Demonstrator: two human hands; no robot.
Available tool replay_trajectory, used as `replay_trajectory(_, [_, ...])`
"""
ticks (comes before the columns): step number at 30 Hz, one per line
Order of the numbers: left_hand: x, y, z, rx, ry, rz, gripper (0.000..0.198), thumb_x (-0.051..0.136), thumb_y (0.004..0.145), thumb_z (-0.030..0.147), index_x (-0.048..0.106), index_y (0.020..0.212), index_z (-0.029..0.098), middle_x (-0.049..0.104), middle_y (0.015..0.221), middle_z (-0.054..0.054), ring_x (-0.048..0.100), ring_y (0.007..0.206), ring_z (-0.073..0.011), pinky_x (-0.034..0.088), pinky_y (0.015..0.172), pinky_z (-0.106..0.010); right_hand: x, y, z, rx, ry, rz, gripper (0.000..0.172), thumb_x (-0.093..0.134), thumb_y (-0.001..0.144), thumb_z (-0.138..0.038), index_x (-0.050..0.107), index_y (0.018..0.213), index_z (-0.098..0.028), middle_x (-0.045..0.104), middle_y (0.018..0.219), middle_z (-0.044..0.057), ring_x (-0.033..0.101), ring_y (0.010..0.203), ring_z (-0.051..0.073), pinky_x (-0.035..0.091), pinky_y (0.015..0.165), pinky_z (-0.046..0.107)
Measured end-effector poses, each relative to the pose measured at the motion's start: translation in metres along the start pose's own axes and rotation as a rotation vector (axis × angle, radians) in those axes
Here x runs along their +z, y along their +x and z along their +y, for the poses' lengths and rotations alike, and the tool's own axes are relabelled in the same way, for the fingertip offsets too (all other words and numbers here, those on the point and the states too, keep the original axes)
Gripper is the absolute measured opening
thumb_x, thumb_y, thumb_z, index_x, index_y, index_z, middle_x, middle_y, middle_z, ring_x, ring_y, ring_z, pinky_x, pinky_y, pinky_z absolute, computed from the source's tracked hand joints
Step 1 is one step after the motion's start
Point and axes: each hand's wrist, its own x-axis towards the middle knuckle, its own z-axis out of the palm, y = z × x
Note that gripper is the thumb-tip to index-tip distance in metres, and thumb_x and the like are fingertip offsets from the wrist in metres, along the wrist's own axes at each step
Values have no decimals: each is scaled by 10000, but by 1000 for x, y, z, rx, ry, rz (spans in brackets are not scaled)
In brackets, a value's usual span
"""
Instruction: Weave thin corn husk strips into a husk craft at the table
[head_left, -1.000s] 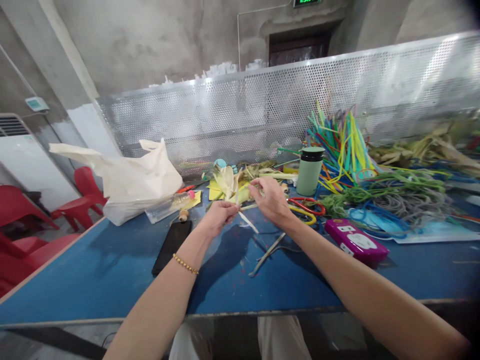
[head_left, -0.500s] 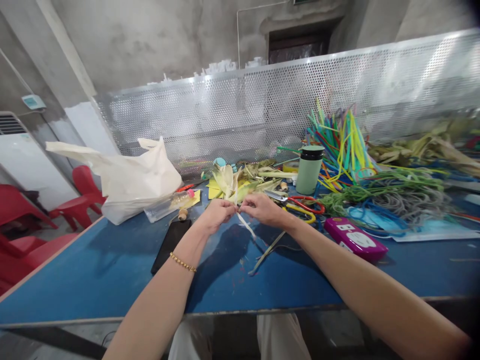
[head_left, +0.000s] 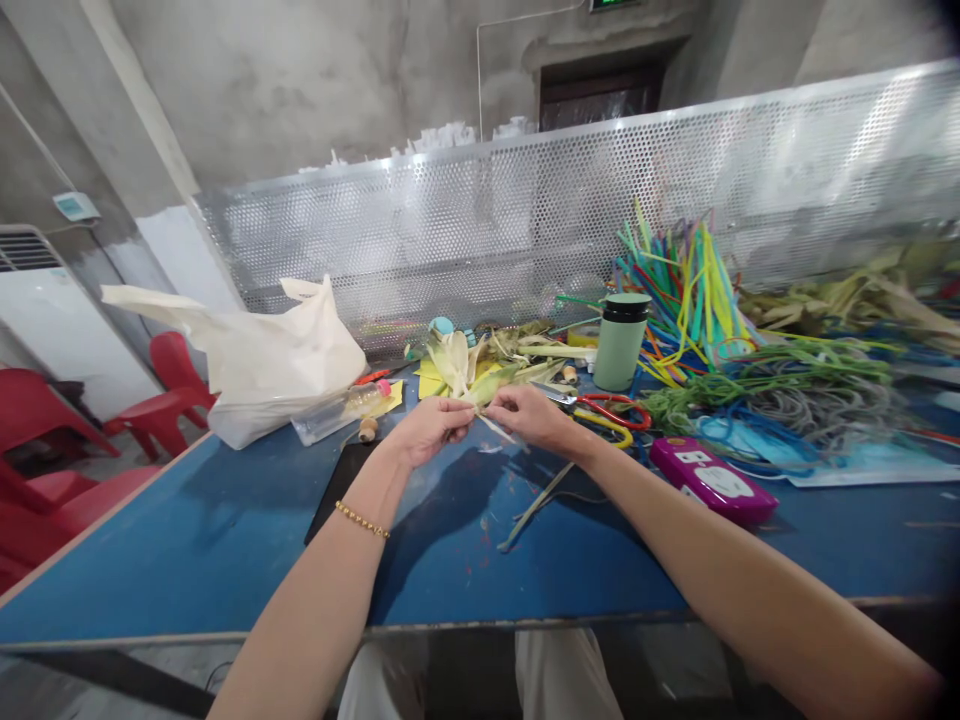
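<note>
Over the middle of the blue table (head_left: 225, 560), my left hand (head_left: 436, 428) pinches a pale husk piece close to its fingertips. My right hand (head_left: 525, 415) is closed on the same piece, its fingers almost touching those of my left hand. A thin pale strip (head_left: 495, 430) hangs from between the fingertips toward the right. Pale green corn husks (head_left: 454, 365) fan out just behind the hands. A loose dry strip (head_left: 534, 510) lies on the table below my right hand. The fingertips partly hide the held piece.
On the left are a white bag (head_left: 285, 350) and a black phone (head_left: 341, 485). Red-handled scissors (head_left: 611, 405), a green cup (head_left: 621, 342) and a purple power strip (head_left: 712, 480) are on the right. Coloured pipe cleaners (head_left: 697, 290) and green cords (head_left: 795, 370) lie behind.
The pale strip, earlier hanging long and upright through the fingertips, now shows shorter and slants right. My right hand has tilted slightly, and my left hand has shifted a little.
</note>
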Motion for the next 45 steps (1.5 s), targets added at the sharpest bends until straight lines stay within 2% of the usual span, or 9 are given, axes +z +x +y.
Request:
replay_trajectory(9, [2, 4, -2, 55, -20, 84, 188, 743, 617, 208, 699, 741, 74, 562, 584, -14, 422, 481, -65, 255, 488, -242, -1, 1, -3, -5, -94, 11, 248, 592, 828, -263, 633, 615, -142, 527, 514, -31, 416, 510, 92, 275, 539, 237])
replay_trajectory(15, [9, 3, -4, 19, 63, 168, 118, 707, 625, 168, 694, 712, 90, 631, 637, -50, 446, 465, -68, 298, 483, -235, -9, 3, -12, -249, -214, 234, 198, 570, 878, -231, 715, 760, -165, 676, 784, 58, 562, 764, 156, 372, 733, 266])
replay_trajectory(18, [13, 2, -7, 60, 140, 135, 101, 690, 663, 192, 678, 641, 94, 590, 575, -36, 438, 470, -67, 301, 493, -230, -9, 3, -18, -329, -174, 143, 174, 576, 874, -203, 735, 805, -185, 688, 795, 53, 581, 774, 156, 383, 739, 260])
replay_trajectory(21, [14, 2, -8, 108, 130, 135, 126, 704, 669, 225, 682, 665, 101, 611, 617, -39, 441, 486, -65, 305, 501, -226, -8, 1, -20, -279, -180, 158, 176, 556, 866, -174, 728, 832, -172, 691, 795, 55, 576, 725, 146, 378, 691, 251])
replay_trajectory(24, [12, 4, -9, 100, 86, 164, 164, 731, 642, 250, 687, 697, 102, 620, 641, -38, 438, 486, -65, 298, 499, -227, -7, -2, -19, -156, -263, 209, 194, 568, 857, -232, 709, 745, -158, 669, 707, 54, 538, 635, 143, 340, 612, 259])
replay_trajectory(27, [10, 5, -8, 110, 64, 132, 205, 751, 627, 277, 683, 692, 95, 588, 617, -24, 434, 495, -67, 274, 495, -228, -4, -4, -17, -53, -271, 98, 234, 606, 830, -282, 708, 656, -163, 640, 606, 41, 509, 555, 135, 298, 552, 262])
replay_trajectory(29, [10, 4, -8, 125, 54, 103, 238, 761, 630, 305, 681, 702, 92, 580, 628, -21, 433, 508, -67, 274, 503, -228, -1, -4, -15, -19, -190, 46, 181, 615, 805, -236, 730, 682, -169, 645, 598, 29, 519, 548, 128, 305, 543, 250])
replay_trajectory(32, [11, 4, -8, 135, 49, 93, 273, 772, 627, 338, 674, 704, 95, 577, 643, -19, 426, 515, -64, 270, 508, -229, 5, -2, -13, 13, -78, 49, 134, 606, 751, -150, 729, 696, -161, 637, 585, 7, 517, 540, 113, 324, 536, 227])
replay_trajectory(45, [7, 5, -7, 127, 64, 172, 262, 772, 616, 302, 589, 600, 114, 527, 541, 3, 400, 450, -63, 250, 471, -236, 14, -2, -15, 26, -35, 61, 155, 586, 739, -165, 656, 602, -143, 576, 522, -7, 456, 504, 97, 316, 517, 220])
